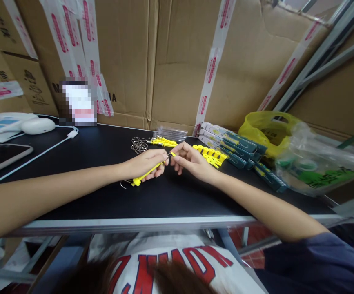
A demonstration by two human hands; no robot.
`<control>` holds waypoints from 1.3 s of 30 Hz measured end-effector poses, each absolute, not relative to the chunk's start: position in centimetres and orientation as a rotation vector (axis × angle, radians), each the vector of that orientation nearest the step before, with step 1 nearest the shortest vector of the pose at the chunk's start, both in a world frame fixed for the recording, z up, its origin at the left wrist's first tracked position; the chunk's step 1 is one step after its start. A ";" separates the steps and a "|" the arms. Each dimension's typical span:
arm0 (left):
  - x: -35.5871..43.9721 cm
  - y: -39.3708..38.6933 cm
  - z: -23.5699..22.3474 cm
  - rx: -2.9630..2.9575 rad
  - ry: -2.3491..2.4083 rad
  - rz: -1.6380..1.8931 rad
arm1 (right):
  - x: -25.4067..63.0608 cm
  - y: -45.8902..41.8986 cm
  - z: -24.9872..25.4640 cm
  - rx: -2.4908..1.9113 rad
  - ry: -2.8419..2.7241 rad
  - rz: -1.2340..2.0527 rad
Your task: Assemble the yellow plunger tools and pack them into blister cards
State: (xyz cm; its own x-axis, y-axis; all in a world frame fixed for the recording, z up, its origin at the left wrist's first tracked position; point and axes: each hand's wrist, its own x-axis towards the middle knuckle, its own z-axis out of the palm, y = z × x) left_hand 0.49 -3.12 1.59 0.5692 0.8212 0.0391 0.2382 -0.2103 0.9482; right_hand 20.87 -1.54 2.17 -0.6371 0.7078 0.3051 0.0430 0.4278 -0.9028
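My left hand [152, 161] is closed around a yellow plastic tool [148, 173] with a metal hook [123, 185] at its lower left end. The tool lies tilted across my fingers, just above the black tabletop. At its upper right end, my right hand [189, 160] pinches a small yellow piece [172, 154] by a dark tip. Whether the small piece is joined to the tool I cannot tell. Behind my hands lie several yellow rods with metal ends [163, 141] and a heap of wire hooks [139, 144]. Yellow plastic parts [210, 155] lie in a row beside my right hand.
Clear plastic tubes [170, 133] lie at the back. Stacked small boxes [232, 143], a yellow bag [268, 130] and a clear plastic bag [320, 163] stand right. A phone [3, 157], a white cable [42, 151] and a white mouse-like object [38, 125] are left. Cardboard [177, 81] walls the back.
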 end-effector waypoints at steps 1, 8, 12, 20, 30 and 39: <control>0.6 -3.1 1.5 1.718 0.883 0.680 | 20.9 -1.5 2.2 -0.633 -1.988 1.233; 0.8 -3.0 0.8 1.686 0.887 0.743 | 20.9 -1.2 2.0 -0.702 -1.969 1.259; 0.8 -2.9 0.6 1.663 0.897 0.779 | 20.9 -1.1 1.8 -0.685 -1.913 1.334; 1.0 -3.0 0.6 1.666 0.910 0.794 | 20.8 -1.3 1.6 -0.684 -1.887 1.385; 1.2 -3.3 0.8 1.681 0.938 0.811 | 20.5 -1.3 1.0 -0.685 -1.938 1.206; 1.0 -3.4 0.5 1.696 0.911 0.874 | 20.1 -2.1 0.5 -0.734 -1.971 0.999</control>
